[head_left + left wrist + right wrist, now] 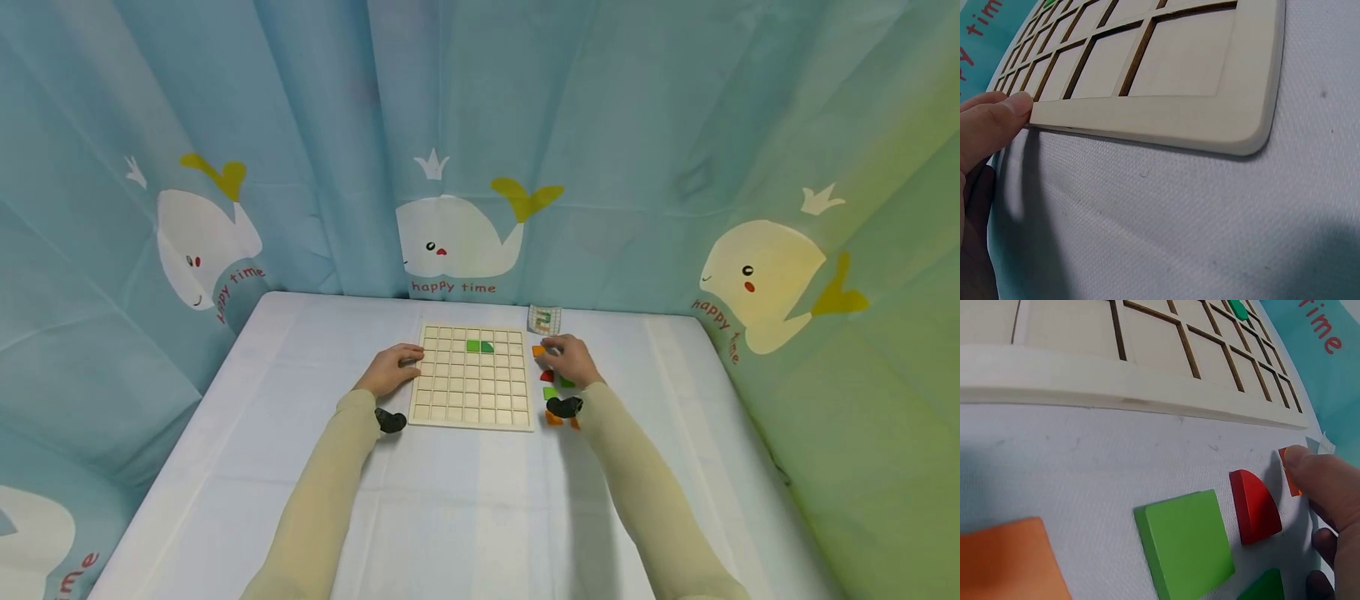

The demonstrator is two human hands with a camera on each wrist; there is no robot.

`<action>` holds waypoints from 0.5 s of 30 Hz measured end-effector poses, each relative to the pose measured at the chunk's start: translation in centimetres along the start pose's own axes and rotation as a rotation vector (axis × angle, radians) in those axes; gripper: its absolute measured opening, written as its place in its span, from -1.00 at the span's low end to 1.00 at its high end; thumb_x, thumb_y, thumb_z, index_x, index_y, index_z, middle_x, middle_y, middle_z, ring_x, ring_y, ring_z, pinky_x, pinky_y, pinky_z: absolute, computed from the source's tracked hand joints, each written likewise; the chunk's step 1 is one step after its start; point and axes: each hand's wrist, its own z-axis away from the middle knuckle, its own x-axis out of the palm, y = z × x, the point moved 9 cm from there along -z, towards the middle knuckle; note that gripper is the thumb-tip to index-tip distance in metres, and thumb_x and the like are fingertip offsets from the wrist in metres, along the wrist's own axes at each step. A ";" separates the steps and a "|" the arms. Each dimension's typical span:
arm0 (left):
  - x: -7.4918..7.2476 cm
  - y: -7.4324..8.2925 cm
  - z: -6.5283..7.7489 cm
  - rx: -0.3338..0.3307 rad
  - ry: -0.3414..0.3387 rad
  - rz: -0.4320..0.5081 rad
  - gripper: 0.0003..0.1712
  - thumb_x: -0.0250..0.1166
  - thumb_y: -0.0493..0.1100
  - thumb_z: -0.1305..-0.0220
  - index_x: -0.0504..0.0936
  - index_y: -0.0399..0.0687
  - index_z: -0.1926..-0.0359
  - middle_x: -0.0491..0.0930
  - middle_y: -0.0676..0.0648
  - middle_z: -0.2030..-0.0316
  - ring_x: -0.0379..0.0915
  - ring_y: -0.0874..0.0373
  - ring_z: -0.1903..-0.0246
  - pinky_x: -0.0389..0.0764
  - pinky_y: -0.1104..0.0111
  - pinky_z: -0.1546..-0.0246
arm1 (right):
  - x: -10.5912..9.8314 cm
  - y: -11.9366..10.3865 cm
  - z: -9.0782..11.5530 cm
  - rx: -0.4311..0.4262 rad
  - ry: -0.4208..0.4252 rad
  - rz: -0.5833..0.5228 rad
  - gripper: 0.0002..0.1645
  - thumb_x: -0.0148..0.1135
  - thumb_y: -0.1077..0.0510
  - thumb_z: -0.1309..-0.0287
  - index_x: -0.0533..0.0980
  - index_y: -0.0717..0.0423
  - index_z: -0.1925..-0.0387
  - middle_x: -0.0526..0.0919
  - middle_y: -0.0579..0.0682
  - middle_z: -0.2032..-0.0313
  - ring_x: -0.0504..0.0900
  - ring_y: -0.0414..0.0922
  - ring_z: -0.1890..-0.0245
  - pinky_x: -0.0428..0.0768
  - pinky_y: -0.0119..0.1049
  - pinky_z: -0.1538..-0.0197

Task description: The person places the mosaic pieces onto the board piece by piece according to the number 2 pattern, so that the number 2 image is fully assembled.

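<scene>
A pale wooden grid board (472,387) lies flat on the table, with a light green square block (473,346) and a darker green quarter-round block (487,347) in neighbouring cells of an upper row. My left hand (390,369) rests against the board's left edge, thumb and fingers touching the rim. Right of the board, my right hand (573,360) pinches a small orange block (1291,478), partly hidden by the thumb. Near that hand lie a red quarter-round block (1254,509), a light green square block (1186,544) and a dark green block (1265,587).
Closer to me on the right are orange blocks (553,419), partly covered by the black wrist camera (564,407). A small printed grid card (544,320) lies beyond the board's upper right corner. Blue whale-print curtains (315,167) stand behind the white table (442,508).
</scene>
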 end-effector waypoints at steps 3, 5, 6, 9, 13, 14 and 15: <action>-0.1 0.0 -0.1 0.002 0.003 0.000 -0.50 0.30 -0.17 -0.33 0.53 -0.22 -0.25 0.40 -0.10 -0.32 0.13 -0.06 -0.40 0.17 0.11 -0.46 | 0.0 -0.5 0.1 -0.029 0.002 0.028 -0.46 0.31 0.08 -0.22 0.53 0.28 -0.17 0.49 0.32 -0.15 0.39 0.27 -0.18 0.38 0.20 -0.29; -0.1 -0.1 -0.1 -0.001 0.004 0.009 -0.50 0.30 -0.17 -0.33 0.53 -0.23 -0.25 0.40 -0.10 -0.32 0.13 -0.06 -0.40 0.17 0.11 -0.46 | 0.0 -0.6 0.1 -0.035 0.002 0.041 -0.47 0.31 0.07 -0.23 0.53 0.27 -0.16 0.48 0.33 -0.15 0.38 0.28 -0.18 0.37 0.22 -0.29; -0.1 -0.1 -0.1 -0.002 0.004 0.013 -0.50 0.30 -0.17 -0.33 0.53 -0.23 -0.25 0.40 -0.10 -0.32 0.13 -0.06 -0.40 0.17 0.11 -0.46 | 0.0 -0.6 0.1 -0.035 0.002 0.047 -0.47 0.31 0.07 -0.23 0.54 0.26 -0.16 0.47 0.33 -0.15 0.37 0.29 -0.18 0.36 0.23 -0.29; 0.0 -0.2 -0.1 -0.008 0.003 0.022 -0.51 0.30 -0.17 -0.33 0.53 -0.22 -0.25 0.39 -0.09 -0.32 0.13 -0.05 -0.41 0.16 0.11 -0.46 | 0.1 -0.7 0.1 -0.031 -0.003 0.060 -0.49 0.30 0.07 -0.24 0.55 0.25 -0.15 0.44 0.34 -0.16 0.34 0.31 -0.19 0.35 0.25 -0.28; 0.1 -0.2 0.0 -0.005 0.007 0.024 -0.51 0.31 -0.18 -0.32 0.54 -0.22 -0.24 0.40 -0.09 -0.32 0.13 -0.06 -0.40 0.17 0.11 -0.46 | 0.1 -0.7 0.3 -0.018 0.004 0.070 -0.53 0.29 0.06 -0.25 0.58 0.22 -0.12 0.43 0.34 -0.17 0.33 0.33 -0.18 0.35 0.26 -0.25; 0.1 -0.2 0.0 -0.002 0.007 0.023 -0.51 0.31 -0.18 -0.32 0.54 -0.22 -0.24 0.40 -0.10 -0.32 0.13 -0.06 -0.40 0.17 0.10 -0.46 | 0.1 -0.6 0.3 -0.013 0.009 0.068 -0.53 0.29 0.05 -0.25 0.58 0.21 -0.11 0.43 0.34 -0.16 0.33 0.33 -0.18 0.36 0.26 -0.24; 0.1 -0.1 0.0 0.001 0.008 0.022 -0.51 0.31 -0.18 -0.32 0.54 -0.22 -0.24 0.40 -0.10 -0.32 0.14 -0.07 -0.40 0.17 0.10 -0.46 | 0.0 -0.7 0.3 -0.013 0.014 0.068 -0.54 0.29 0.05 -0.25 0.59 0.22 -0.10 0.43 0.34 -0.16 0.33 0.33 -0.17 0.37 0.27 -0.23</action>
